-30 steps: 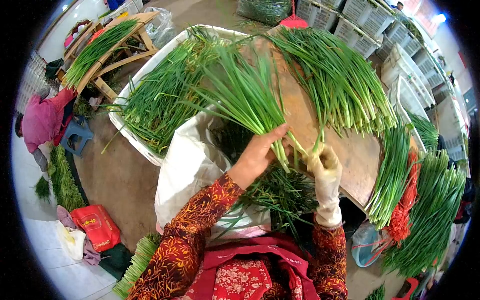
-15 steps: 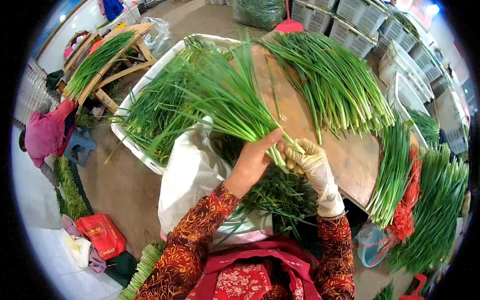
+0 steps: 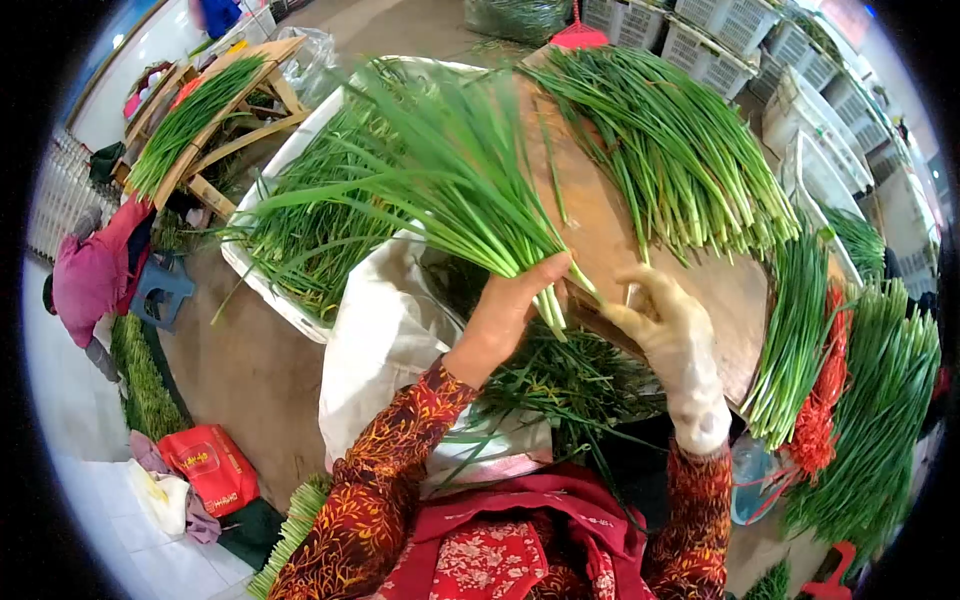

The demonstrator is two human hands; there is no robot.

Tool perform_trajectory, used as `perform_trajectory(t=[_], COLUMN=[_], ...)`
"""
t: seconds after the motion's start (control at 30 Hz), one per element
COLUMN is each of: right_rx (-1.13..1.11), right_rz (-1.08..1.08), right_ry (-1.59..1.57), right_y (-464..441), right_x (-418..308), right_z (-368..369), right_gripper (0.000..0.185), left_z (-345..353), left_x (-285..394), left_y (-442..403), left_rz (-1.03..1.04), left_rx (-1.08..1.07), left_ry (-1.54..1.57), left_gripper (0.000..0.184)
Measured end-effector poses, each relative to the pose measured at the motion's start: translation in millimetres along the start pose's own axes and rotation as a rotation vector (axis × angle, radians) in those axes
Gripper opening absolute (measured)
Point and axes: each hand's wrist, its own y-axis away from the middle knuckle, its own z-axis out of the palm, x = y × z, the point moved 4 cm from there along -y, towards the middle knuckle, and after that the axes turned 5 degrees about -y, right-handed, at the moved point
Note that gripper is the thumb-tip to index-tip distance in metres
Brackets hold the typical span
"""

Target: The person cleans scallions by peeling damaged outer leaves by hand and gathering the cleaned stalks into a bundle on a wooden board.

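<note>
While the left hand (image 3: 500,315) grips a bunch of green stalks (image 3: 470,215) near its pale lower ends, the gloved right hand (image 3: 680,335) is just beside those ends with its thumb and fingers parted and curled. Whether a thin scrap lies between those fingers, I cannot tell. The bunch fans up and away from the left hand, its leaf tips blurred over the white tub (image 3: 280,302) and the near side of the table (image 3: 720,310).

The step in hand looks to be close finger work at the stem ends, the left hand holding and the right hand picking. A further pick would call for the right thumb and fingers to close on one loose piece at a stem's base, with the left grip firm enough that the bunch neither slips nor gets crushed. Pulling too hard could snap a stalk or drag a good one out.

More stalks lie in a broad pile (image 3: 680,160) on the table, stem ends toward the wearer. Beside the table's right edge are a smaller bundle (image 3: 785,350), red ties (image 3: 825,390) and a larger heap (image 3: 880,400). A white sack (image 3: 365,330) and dark green leaves (image 3: 560,385) lie below the hands.
</note>
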Motion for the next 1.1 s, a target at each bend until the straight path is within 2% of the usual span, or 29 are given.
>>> perform_trajectory(t=[0.1,0.2,0.33,0.37,0.4,0.43,0.47,0.53,0.6,0.67,0.7,0.73,0.77,0.8,0.87,0.93,1.0,1.07,1.1], right_rx=[-0.040,-0.011,-0.006,0.069,0.140,0.111,0.081,-0.185,-0.564,-0.802,-0.832,-0.573,-0.360,-0.147,0.067,0.059,0.035,0.051,0.050], right_rz=[-0.232,-0.326,-0.342,-0.237,-0.132,0.088,0.218,0.202,0.335,0.115,-0.061,-0.237,-0.025,0.166,0.079,0.050,0.018,0.048,0.099], right_ry=[0.030,0.170,0.246,0.033,-0.179,-0.449,-0.575,-0.905,-0.630,-0.070,0.243,0.391,0.253,0.096,0.332,0.432,0.528,0.469,0.327], right_y=[-15.8,-16.7,-17.7,-21.2,-23.1,-22.5,-16.4,-4.1,27.5,43.3,52.4,52.0,37.2,15.4,-17.6,-46.9,-56.5,-58.0,-55.4], right_x=[-3.7,-0.6,14.5,23.1,29.6,37.9,32.9,45.7,46.7,29.9,33.5,32.0,31.0,29.8,30.9,64.7,68.3,64.8,58.9], right_z=[22.3,29.9,33.0,29.0,25.0,19.0,5.1,-14.6,-5.9,19.0,27.5,23.3,8.1,-3.1,-9.5,1.7,6.6,6.5,4.0], right_gripper=[0.017,0.014,0.010,0.009,0.009,0.012,0.016,0.019,0.026,0.030,0.029,0.024,0.023,0.023,0.021,0.021,0.021,0.022,0.021], left_z=[8.5,1.4,1.1,2.7,0.8,-2.8,-7.8,-14.1,-8.0,-5.7,-6.3,-6.9,-4.2,-0.5,-2.3,-3.2,-4.7,-7.3,-7.5], left_x=[-3.5,-8.8,-7.9,-6.6,-8.0,-9.0,-10.4,-11.3,-8.7,-11.3,-14.2,-18.6,-27.2,-25.1,-24.8,-24.5,-21.8,-17.1,-15.8], left_y=[-0.4,-5.9,-3.9,0.3,0.4,-0.9,-2.7,-5.2,-3.7,-5.7,-7.1,-8.6,-12.0,-10.0,-10.8,-16.3,-17.6,-17.8,-16.3], left_rz=[0.098,0.077,0.058,-0.055,-0.056,-0.037,-0.018,0.026,-0.086,-0.129,-0.161,-0.197,-0.219,-0.214,-0.193,-0.176,-0.158,-0.115,-0.110], left_rx=[0.075,0.065,0.037,0.067,0.069,0.071,0.074,0.041,-0.011,-0.054,-0.083,-0.116,-0.261,-0.246,-0.227,-0.226,-0.209,-0.118,-0.100], left_ry=[-0.119,-0.169,-0.289,-0.192,-0.187,-0.196,-0.206,-0.237,-0.123,0.009,0.124,0.241,0.539,0.560,0.530,0.528,0.532,0.408,0.397], left_gripper=[0.024,0.023,0.026,0.027,0.027,0.028,0.030,0.029,0.028,0.029,0.030,0.032,0.035,0.034,0.031,0.029,0.026,0.022,0.020])
